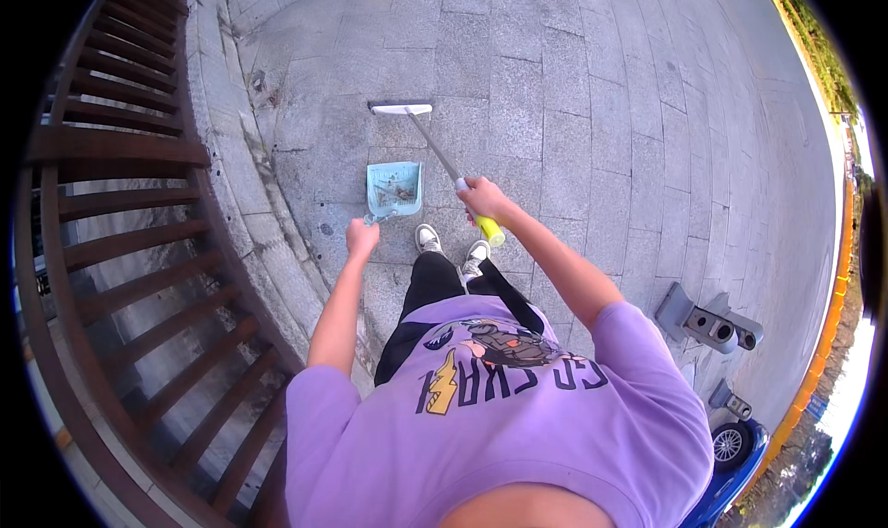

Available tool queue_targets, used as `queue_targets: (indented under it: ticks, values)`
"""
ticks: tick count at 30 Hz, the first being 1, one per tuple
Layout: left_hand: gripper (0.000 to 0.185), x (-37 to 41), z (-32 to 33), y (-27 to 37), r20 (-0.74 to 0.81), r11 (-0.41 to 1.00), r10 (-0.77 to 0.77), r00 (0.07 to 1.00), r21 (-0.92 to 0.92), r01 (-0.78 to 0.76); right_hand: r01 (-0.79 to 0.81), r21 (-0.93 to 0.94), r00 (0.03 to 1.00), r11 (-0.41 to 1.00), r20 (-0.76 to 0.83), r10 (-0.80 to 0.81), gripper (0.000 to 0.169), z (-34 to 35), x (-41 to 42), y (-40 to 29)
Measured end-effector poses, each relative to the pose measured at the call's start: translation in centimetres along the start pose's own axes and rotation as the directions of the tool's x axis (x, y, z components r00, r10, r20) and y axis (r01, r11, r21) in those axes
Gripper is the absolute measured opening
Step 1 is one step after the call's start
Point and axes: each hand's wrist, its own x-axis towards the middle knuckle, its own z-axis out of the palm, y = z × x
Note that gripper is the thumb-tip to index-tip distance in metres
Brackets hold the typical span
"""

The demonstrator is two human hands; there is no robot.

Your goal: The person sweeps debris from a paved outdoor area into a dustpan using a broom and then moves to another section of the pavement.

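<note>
My right hand [482,198] is closed around the pole of a long-handled broom [433,139], just above its yellow-green grip end [491,231]. The broom's narrow white head [402,109] rests on the paving ahead of me, with a dark edge along its far side. In my left hand [362,239] is the handle end of a light blue plastic dustpan [395,185]. Bits of brown debris [399,193] lie in the pan. The pan's mouth faces the broom head, with a stretch of paving between them. My fist hides most of the dustpan's handle.
A dark brown slatted railing [125,153] and a stone kerb [239,181] run along my left. Grey stone paving [513,77] spreads ahead and right. Grey posts with round holes [707,323] stand at right, near a blue car [735,472]. My shoes [428,238] are close behind the pan.
</note>
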Motion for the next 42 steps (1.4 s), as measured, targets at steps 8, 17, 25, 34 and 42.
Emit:
queue_targets:
  ticks: [8,17,25,34,42]
  values:
    - [0.03,4.5,0.3,-3.6,0.151,0.983,0.109,0.983,0.13,-0.129,0.098,-0.299,0.956,0.949,-0.235,-0.173,0.04,7.7,9.8,7.2]
    - [0.03,8.1,-2.7,-9.7,0.18,0.996,-0.037,0.983,0.081,0.022,-0.094,-0.288,0.995,0.953,-0.06,0.08,0.035,14.3,-0.1,8.6]
    - [0.018,5.3,-2.3,-4.3,0.403,0.998,0.052,0.914,-0.039,-0.039,-0.112,0.887,0.969,0.447,-0.002,0.246,0.047,12.2,-20.2,17.2]
    - [0.026,3.8,1.8,6.7,0.588,0.806,0.284,0.757,0.282,-0.521,0.255,0.843,0.962,-0.473,-0.171,0.214,0.03,18.1,-27.9,23.1]
    - [0.023,-3.3,17.7,22.7,0.741,0.634,0.277,0.611,0.337,-0.696,0.556,0.701,0.774,-0.447,-0.241,0.585,0.022,13.8,-34.0,28.6]
